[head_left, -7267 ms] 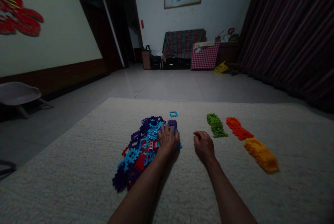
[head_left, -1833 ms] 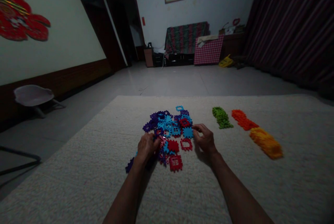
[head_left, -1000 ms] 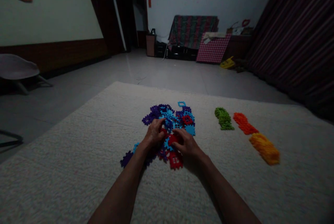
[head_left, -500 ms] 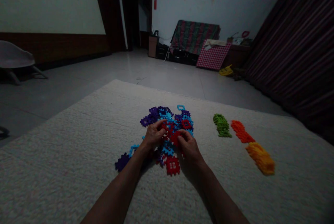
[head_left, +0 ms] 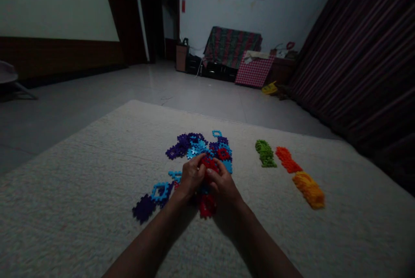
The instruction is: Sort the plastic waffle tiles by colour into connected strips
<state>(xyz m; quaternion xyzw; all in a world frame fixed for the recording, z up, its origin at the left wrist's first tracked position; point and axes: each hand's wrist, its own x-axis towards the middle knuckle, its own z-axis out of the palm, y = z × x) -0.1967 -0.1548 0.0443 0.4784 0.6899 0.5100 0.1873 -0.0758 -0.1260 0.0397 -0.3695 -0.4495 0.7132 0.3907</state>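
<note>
Red notched building pieces (head_left: 210, 164) are gripped between my left hand (head_left: 192, 175) and my right hand (head_left: 224, 183), close together above a mixed pile. Both hands have their fingers closed on the red pieces; how many there are is hard to make out. Behind them lie purple pieces (head_left: 181, 145), light blue pieces (head_left: 196, 150) and a red square piece with a hole (head_left: 223, 154). Another red piece (head_left: 207, 206) lies below my hands. To the left are a light blue frame piece (head_left: 160, 191) and a dark purple piece (head_left: 144, 208).
On the pale carpet (head_left: 81, 209), to the right, lie rows of green pieces (head_left: 266, 153), orange-red pieces (head_left: 288, 159) and yellow-orange pieces (head_left: 309, 189). Beyond the carpet are a tiled floor, a cloth-covered piece of furniture (head_left: 231, 49) and a dark curtain (head_left: 350, 53).
My hands have come together, bringing the red pieces they held apart up against each other. The view has turned slightly right, so the surroundings sit further left.
</note>
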